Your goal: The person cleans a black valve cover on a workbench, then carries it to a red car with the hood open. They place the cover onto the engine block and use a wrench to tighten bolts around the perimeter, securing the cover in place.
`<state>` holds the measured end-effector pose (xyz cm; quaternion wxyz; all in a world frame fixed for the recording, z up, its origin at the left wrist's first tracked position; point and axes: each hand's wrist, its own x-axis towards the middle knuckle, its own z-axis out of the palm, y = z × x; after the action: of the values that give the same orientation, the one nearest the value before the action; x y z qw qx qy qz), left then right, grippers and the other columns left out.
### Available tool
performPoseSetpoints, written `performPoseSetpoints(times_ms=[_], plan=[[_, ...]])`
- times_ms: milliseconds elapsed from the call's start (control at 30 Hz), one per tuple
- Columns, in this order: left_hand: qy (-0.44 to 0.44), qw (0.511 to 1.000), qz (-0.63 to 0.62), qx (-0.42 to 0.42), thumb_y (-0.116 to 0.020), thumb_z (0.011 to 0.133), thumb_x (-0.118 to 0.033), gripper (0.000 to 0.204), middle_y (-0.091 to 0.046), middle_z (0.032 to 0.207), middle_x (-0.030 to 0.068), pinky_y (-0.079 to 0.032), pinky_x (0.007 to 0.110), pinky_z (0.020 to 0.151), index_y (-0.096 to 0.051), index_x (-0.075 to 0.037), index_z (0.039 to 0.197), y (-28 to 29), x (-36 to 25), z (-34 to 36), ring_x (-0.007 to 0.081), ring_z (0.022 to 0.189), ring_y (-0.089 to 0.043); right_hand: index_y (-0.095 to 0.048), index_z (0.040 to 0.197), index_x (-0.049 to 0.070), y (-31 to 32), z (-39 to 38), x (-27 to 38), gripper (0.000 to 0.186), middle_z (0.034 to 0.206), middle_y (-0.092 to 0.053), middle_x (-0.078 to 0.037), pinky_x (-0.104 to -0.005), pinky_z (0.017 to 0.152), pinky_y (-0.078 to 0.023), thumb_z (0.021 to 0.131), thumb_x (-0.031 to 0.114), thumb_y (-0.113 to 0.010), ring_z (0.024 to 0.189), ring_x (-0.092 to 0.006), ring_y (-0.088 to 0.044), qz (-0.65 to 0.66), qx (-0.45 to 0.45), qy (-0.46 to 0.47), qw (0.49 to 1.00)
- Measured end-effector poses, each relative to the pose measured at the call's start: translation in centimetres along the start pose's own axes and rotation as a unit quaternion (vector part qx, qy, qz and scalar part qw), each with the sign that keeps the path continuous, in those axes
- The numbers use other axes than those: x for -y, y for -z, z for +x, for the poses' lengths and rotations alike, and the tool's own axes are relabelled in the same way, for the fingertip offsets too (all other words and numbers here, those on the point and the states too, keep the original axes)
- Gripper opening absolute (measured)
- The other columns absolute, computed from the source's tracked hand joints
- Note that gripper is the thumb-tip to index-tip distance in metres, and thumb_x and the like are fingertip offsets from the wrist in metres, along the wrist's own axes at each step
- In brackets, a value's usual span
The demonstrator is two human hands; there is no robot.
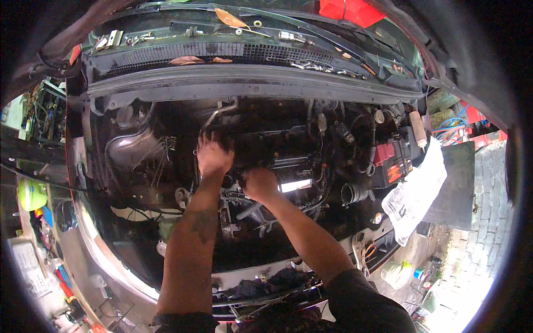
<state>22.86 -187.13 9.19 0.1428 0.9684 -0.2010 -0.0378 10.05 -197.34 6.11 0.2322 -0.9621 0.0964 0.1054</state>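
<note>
- Head view: both bare hands work over a dark engine, which sits mid-scene in the bay.
- Left hand, at the engine's left side: fingers bent downward among dark parts. Grip: fingertips lost in shadow; cannot tell whether anything is held. A bent metal pipe lies just beyond, on the far side.
- Right hand, nearer and to the right: fingers curled, pointing left. Grip: looks narrow, contents hidden; cannot tell what, if anything, it holds. Thin cables lie just beside it, on the near left.
- Handling, engine (judged): heavy, rigid, probably oily, so fingers may slip. Solid housing edges should give better purchase than smooth tops.
- Handling, cables (judged): light, flexible, easily strained; best pinched at a connector body, not pulled along the wire.
- Handling, pipe (judged): stiff, though thin enough to bend if levered; best held near a supported end.
- Right of the engine: round duct with its mouth exposed; farther right, battery, with a white printed sheet beside it.
- Near right: pliers on the front edge.
- Far side: loose metal sockets and a dry leaf near the windscreen.
</note>
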Motion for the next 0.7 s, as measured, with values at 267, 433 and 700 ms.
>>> performPoseSetpoints(times_ms=[267,433,700], plan=[[-0.004,0.998,-0.032,-0.056,-0.062,0.088,-0.038,0.055,-0.05,0.138,0.0244,-0.04,0.05,0.109,-0.054,-0.004,0.131,-0.3,-0.1,-0.2,0.0436,0.132,-0.042,-0.075,0.086,0.008,-0.4,-0.3,1.5,0.02,0.09,-0.072,-0.019,-0.0475,0.076,-0.058,0.076,0.023,-0.067,0.086,-0.0376,-0.07,0.076,-0.139,-0.044,0.986],[0.001,0.999,-0.016,-0.051,-0.062,0.088,-0.04,0.057,-0.048,0.141,0.0245,-0.039,0.05,0.11,-0.053,-0.003,0.132,-0.6,0.1,-0.2,0.0443,0.134,-0.041,-0.074,0.096,0.011,-0.6,-0.1,1.6,0.036,0.093,-0.071,-0.018,-0.0471,0.078,-0.057,0.075,0.04,-0.072,0.086,-0.0382,-0.069,0.083,-0.077,-0.091,0.989],[0.043,0.999,-0.032,-0.005,-0.055,0.093,-0.044,0.059,-0.044,0.145,0.0256,-0.039,0.05,0.11,-0.05,-0.004,0.137,0.9,-0.9,-0.1,0.0445,0.135,-0.04,-0.075,0.093,0.011,1.6,-0.5,2.6,0.029,0.091,-0.071,-0.019,-0.046,0.077,-0.057,0.076,0.034,-0.073,0.087,-0.0362,-0.07,0.025,-0.037,-0.081,0.996]])
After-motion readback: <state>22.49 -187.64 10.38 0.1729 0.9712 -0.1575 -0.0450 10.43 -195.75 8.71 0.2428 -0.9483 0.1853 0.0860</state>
